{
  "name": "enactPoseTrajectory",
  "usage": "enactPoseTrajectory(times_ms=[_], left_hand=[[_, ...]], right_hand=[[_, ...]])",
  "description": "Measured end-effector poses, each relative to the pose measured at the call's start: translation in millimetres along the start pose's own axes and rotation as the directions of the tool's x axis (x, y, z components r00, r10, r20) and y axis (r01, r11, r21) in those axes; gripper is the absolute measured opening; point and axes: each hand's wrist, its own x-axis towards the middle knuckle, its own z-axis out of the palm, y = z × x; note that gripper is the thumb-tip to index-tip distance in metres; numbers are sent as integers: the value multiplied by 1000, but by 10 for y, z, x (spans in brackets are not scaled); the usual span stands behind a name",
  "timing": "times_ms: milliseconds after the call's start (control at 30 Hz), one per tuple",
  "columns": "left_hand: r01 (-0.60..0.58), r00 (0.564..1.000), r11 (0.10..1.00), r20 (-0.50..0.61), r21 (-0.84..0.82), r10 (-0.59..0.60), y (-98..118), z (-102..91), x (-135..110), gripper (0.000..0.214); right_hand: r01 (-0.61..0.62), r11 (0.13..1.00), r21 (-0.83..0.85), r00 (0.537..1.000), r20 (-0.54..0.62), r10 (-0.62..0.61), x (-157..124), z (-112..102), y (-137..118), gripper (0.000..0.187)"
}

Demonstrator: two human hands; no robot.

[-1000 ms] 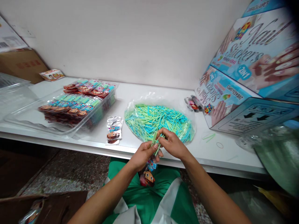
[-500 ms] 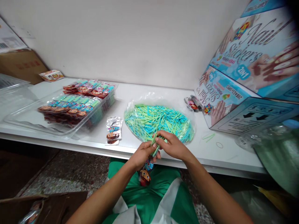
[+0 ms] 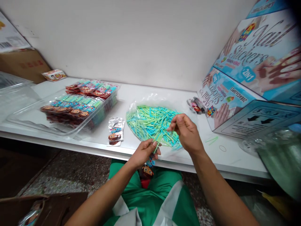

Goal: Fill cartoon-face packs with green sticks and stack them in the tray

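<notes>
My left hand (image 3: 143, 153) is closed on a few green sticks (image 3: 157, 141) and a cartoon sticker packet (image 3: 147, 169) that hangs below it, at the table's front edge. My right hand (image 3: 187, 133) hovers over the pile of green and blue sticks (image 3: 148, 121) lying on a clear plastic bag, fingers pinched together; whether a stick is between them is too small to make out.
A clear tray (image 3: 28, 121) of packed sticker packets (image 3: 77, 105) sits at the left. One loose packet (image 3: 115, 131) lies beside the pile. Nail Stickers boxes (image 3: 246, 78) stand at the right. A white table edge (image 3: 94, 150) runs across; cardboard (image 3: 23, 64) is far left.
My right hand has left the left hand and moved up and right onto the stick pile. The left hand stays put with its sticks and packet.
</notes>
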Motion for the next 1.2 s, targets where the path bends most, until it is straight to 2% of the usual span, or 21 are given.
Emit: enactPoseTrajectory(times_ms=[100,200,267,367,533,667,900,967,1033,1100,1167,1200], left_hand=[[-70,995,997,-74,25,71,37,-41,24,37],[-143,984,986,-98,81,151,71,-66,50,33],[-178,979,981,-89,82,185,91,-75,66,31],[-210,975,977,-65,29,211,123,-90,83,30],[-210,976,977,-60,-25,208,158,-135,89,51],[-246,969,969,-43,-30,244,134,-167,88,46],[-252,966,967,-51,41,254,122,-199,72,44],[-266,961,961,-56,81,271,143,-194,48,49],[-333,932,927,-92,171,352,172,-186,17,62],[-446,859,835,-107,322,500,201,-186,-10,67],[-531,774,690,-50,492,631,226,-196,-24,53],[-550,745,622,-9,557,667,236,-203,-26,42]], right_hand=[[-44,967,-253,992,103,72,-118,22,10,24],[19,906,-422,969,230,86,-223,103,53,18],[60,906,-420,968,247,50,-244,150,67,18],[76,915,-396,978,207,8,-221,178,53,20],[102,934,-342,982,182,-41,-195,149,44,16],[150,947,-283,982,151,-111,-190,113,71,13],[207,942,-265,972,166,-167,-150,85,66,10],[208,942,-265,971,171,-166,-154,96,75,10],[206,941,-268,965,214,-151,-168,117,91,10],[186,944,-272,962,248,-117,-186,139,110,12],[140,951,-276,971,224,-78,-199,155,123,13],[117,953,-278,978,199,-62,-203,159,125,13]])
